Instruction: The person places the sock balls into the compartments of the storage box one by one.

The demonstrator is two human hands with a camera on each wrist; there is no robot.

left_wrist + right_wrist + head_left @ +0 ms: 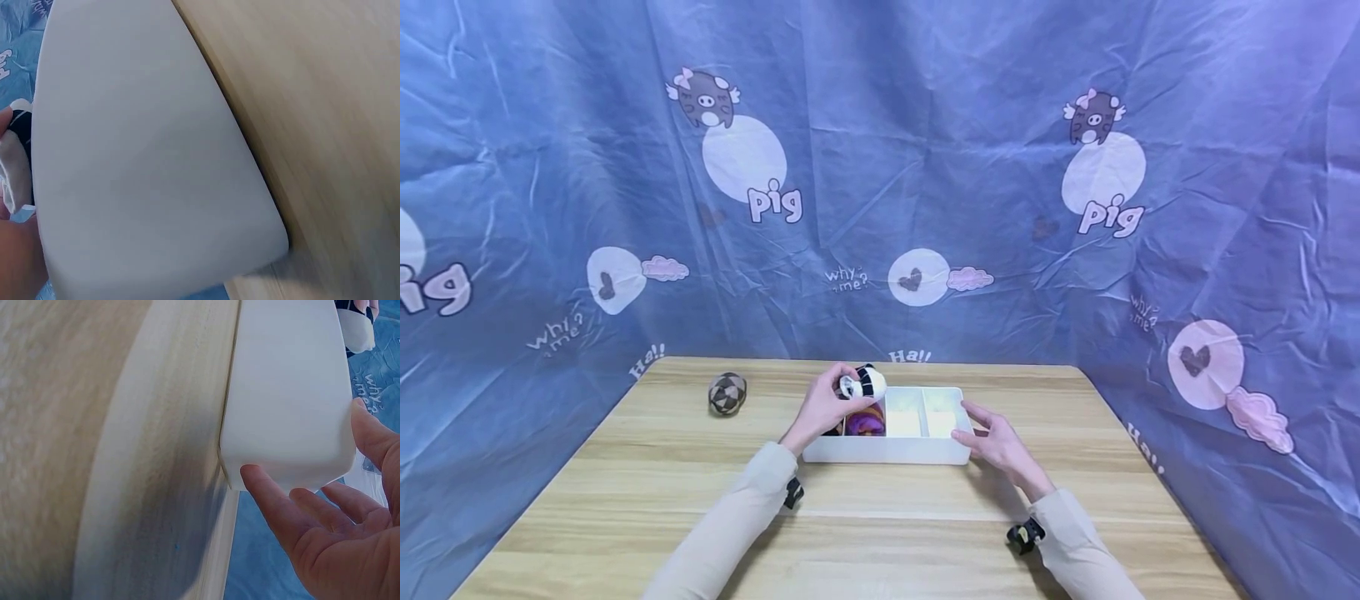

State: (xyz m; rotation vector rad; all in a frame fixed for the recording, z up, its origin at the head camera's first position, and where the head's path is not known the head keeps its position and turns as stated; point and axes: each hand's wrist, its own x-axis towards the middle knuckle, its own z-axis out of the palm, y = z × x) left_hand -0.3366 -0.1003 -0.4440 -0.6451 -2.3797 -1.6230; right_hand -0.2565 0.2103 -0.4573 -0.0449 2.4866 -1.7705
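My left hand [829, 407] pinches a black-and-white rolled pair of socks [872, 383] above the left half of a white divided box [887, 451]. Below it, a purple-and-orange rolled bundle [865, 422] fills one compartment; a dark item in the leftmost compartment is mostly hidden by the hand. In the left wrist view, the socks [17, 159] peek out past the box's wall. My right hand [1000, 439] rests at the box's right end, fingers spread, thumb at the rim. Its fingertips touch the end wall in the right wrist view.
A brown checkered rolled bundle [727, 394] lies on the wooden table [895, 533] left of the box. Two white compartments at the box's right show bare floors. A blue printed curtain [880, 167] hangs behind and along both sides of the table.
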